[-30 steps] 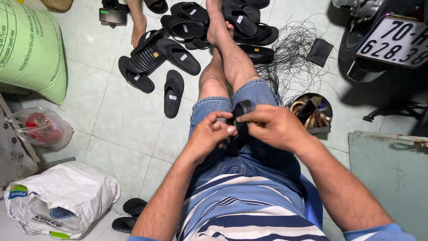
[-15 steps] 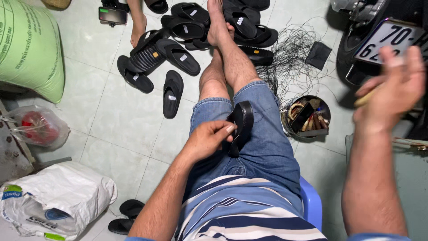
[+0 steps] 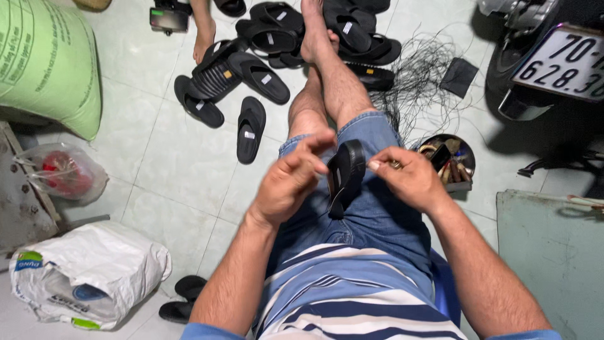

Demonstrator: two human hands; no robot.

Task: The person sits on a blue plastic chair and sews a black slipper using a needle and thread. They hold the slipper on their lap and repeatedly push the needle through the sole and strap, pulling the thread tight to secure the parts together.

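A black sandal [image 3: 347, 173] stands on edge on my lap, over my denim shorts. My left hand [image 3: 288, 184] is curled against the sandal's left side and steadies it, with the forefinger lifted. My right hand [image 3: 410, 180] sits at the sandal's right edge. Its thumb and forefinger are pinched on a small thin tool [image 3: 391, 165] that touches the sandal. How the tool meets the sandal is hidden by my fingers.
Several black sandals [image 3: 258, 75] lie on the tiled floor ahead, by my outstretched legs and another person's foot [image 3: 202, 34]. A round tin of tools [image 3: 454, 162] and tangled black thread [image 3: 421, 69] are at right, beside a motorbike [image 3: 553, 56]. A green sack [image 3: 44, 63] and a white sack [image 3: 88, 274] are at left.
My right hand has come down from high at the right and is back at the sandal's edge. My left hand has stayed on the sandal and lifted its forefinger.
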